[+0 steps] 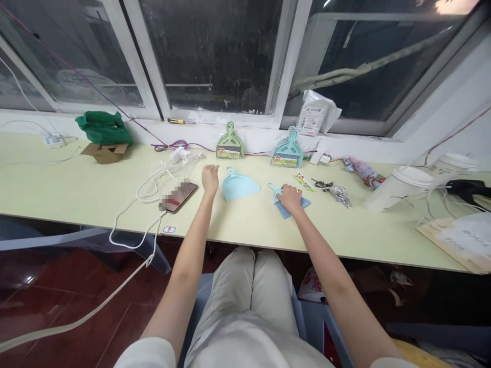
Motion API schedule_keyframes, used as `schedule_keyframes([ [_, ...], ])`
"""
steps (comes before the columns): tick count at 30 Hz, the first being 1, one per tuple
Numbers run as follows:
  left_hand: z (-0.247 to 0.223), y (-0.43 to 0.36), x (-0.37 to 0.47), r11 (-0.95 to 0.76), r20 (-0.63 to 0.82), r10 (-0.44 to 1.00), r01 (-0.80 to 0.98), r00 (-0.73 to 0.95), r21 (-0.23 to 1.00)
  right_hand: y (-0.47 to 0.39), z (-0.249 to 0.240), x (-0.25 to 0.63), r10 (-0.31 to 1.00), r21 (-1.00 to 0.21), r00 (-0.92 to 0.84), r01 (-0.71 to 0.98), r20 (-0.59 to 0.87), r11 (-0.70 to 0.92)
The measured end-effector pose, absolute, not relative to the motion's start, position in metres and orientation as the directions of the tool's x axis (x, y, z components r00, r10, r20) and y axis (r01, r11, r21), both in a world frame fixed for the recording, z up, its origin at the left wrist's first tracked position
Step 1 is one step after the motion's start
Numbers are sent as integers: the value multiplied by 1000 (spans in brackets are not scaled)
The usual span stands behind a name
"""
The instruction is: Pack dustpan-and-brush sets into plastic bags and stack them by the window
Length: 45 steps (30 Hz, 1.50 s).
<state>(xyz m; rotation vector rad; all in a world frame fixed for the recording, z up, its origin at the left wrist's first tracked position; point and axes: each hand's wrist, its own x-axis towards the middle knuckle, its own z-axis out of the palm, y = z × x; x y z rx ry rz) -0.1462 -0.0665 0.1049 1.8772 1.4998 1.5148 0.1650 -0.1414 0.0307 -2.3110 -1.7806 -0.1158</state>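
Note:
A light blue dustpan lies on the pale green table, its handle toward the window. To its left my left hand is raised over the table, touching nothing that I can see, its fingers partly curled. My right hand rests on a small blue brush, covering its middle; the handle points up and left, and bristles show below and to the right. Just beyond that hand is a green and yellow label card.
Packaged green and blue dustpan sets lean against the window wall. A phone with white cables lies left. Keys, a folding umbrella and a white cup stand or lie right. A green bag sits far left.

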Motion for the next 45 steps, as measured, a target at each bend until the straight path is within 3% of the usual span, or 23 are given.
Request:
schedule_keyframes([
  [2,90,-62,-137,-169,348,926,667,-144,725,-137,34,170,934,-118,289,956,209,-269],
  [4,72,-61,-129,42,131,980,795,-152,605,-131,40,176,946,-102,288,956,147,-275],
  [7,55,-63,-120,29,19,999,906,-41,423,-121,53,183,963,-84,268,959,-19,-269],
  [10,50,-73,-106,-65,-3,998,933,71,353,-112,64,178,973,-160,231,959,-23,-232],
  [14,45,-97,-78,-260,27,962,888,270,380,-107,67,147,987,-340,112,938,118,-66],
  [17,45,-110,-65,-524,10,805,704,593,480,-106,61,125,990,-306,39,952,138,5],
  [19,47,-111,-64,-621,58,719,603,693,500,-106,56,120,989,-269,51,963,138,-12],
  [24,50,-88,-73,-692,434,700,690,567,215,-104,51,129,984,-292,30,956,174,22],
  [27,45,-70,-66,-749,467,622,651,628,122,-102,50,129,984,-304,16,952,176,39],
  [30,38,-57,-54,-831,409,531,551,743,77,-99,50,122,986,-310,-19,948,164,70],
  [35,26,-45,-47,-835,296,545,538,784,114,-93,45,114,979,-266,-40,960,198,93],
  [40,22,-47,-53,-801,284,597,575,750,167,-85,41,111,988,-330,-29,941,152,78],
  [43,25,-52,-58,-753,439,655,583,615,307,-82,40,111,985,-391,1,918,171,67],
  [45,29,-55,-60,-649,541,752,563,376,511,-79,41,110,971,-479,91,877,222,27],
])
